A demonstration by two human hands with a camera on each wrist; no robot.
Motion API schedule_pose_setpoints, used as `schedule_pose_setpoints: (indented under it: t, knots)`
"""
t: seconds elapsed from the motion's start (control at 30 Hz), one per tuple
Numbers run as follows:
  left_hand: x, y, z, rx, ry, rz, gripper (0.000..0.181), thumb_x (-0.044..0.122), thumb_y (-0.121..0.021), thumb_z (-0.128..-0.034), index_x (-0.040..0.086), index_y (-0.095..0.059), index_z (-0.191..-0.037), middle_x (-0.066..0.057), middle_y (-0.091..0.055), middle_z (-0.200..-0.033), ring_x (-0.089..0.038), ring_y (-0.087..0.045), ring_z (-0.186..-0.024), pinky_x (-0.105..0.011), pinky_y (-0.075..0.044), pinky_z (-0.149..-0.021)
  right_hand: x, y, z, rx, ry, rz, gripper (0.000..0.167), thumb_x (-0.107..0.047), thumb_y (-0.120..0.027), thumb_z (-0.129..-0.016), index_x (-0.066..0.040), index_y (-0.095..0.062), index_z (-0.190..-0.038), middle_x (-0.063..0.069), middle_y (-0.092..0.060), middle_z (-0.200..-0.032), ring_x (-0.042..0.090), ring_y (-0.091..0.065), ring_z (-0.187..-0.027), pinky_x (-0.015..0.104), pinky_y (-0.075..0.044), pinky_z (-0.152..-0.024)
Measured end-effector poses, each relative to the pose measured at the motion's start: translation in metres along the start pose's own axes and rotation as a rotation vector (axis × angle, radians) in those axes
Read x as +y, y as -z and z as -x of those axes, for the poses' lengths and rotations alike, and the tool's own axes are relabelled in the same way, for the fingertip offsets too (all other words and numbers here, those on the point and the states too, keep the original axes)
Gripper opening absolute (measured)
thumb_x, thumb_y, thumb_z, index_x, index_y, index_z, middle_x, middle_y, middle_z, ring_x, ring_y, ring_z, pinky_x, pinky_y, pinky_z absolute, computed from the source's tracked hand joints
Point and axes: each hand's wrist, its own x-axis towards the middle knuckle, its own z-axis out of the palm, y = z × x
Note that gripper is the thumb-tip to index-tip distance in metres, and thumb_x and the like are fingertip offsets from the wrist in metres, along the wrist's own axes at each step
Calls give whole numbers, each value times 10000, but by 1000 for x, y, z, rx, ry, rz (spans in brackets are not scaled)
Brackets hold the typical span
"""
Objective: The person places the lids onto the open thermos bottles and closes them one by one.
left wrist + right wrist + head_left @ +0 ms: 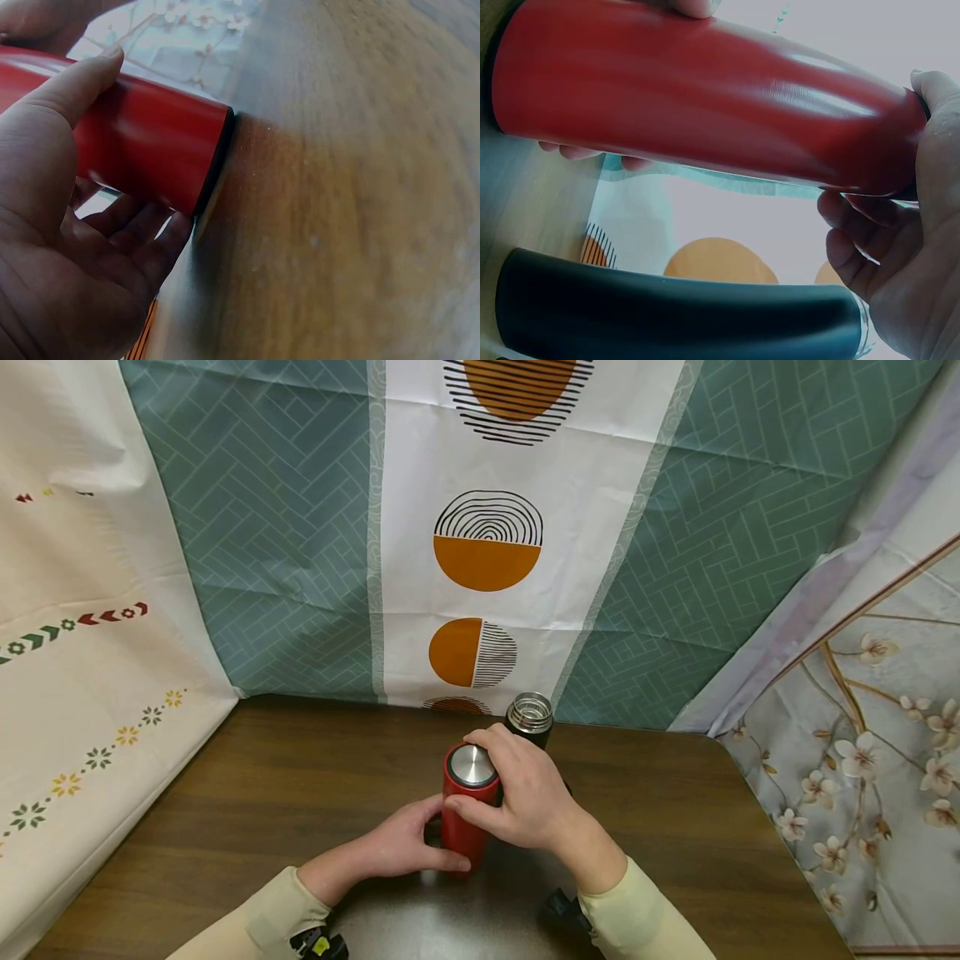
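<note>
A red thermos (pixel 465 827) with a brushed-steel top stands upright on the wooden table. My left hand (pixel 408 842) holds its lower body, thumb on the near side and fingers round the far side. Near the top, my right hand (pixel 521 789) grips the same thermos, its thumb and fingers on opposite sides by the lid (pixel 473 765). Just behind and to the right stands a black thermos (pixel 675 311), its bare steel mouth (pixel 531 712) facing up. My right hand hides much of its body in the head view.
The brown wooden table (pixel 315 760) runs back to a green and white patterned curtain (pixel 285 527). A cream cloth (pixel 97 693) hangs along the left side, and a flowered cloth (pixel 855 793) along the right. Small dark devices sit at both wrists.
</note>
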Motion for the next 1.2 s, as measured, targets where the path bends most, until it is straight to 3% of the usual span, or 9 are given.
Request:
schedule_pose_setpoints:
  t: [0.4,1.2]
  knots:
    - [0,1,0,4,-10,-4,729,383,-919,-931,303,-572,-1567,108,-666,-1477,-266,-563,-1443,-637,-439,-1170,1,0,0,-6,-12,3,588,-563,-776,-996,-140,-603,-1366,-41,-648,-1135,104,-643,-982,310,-588,-816]
    - [1,1,-3,3,-13,-9,646,384,-927,-923,341,-624,-1491,128,-670,-1449,-249,-574,-1424,-612,-450,-1157,7,5,-1,-33,56,-6,649,-528,-736,-1015,-89,-607,-1476,-13,-666,-1182,138,-650,-1015,329,-575,-831]
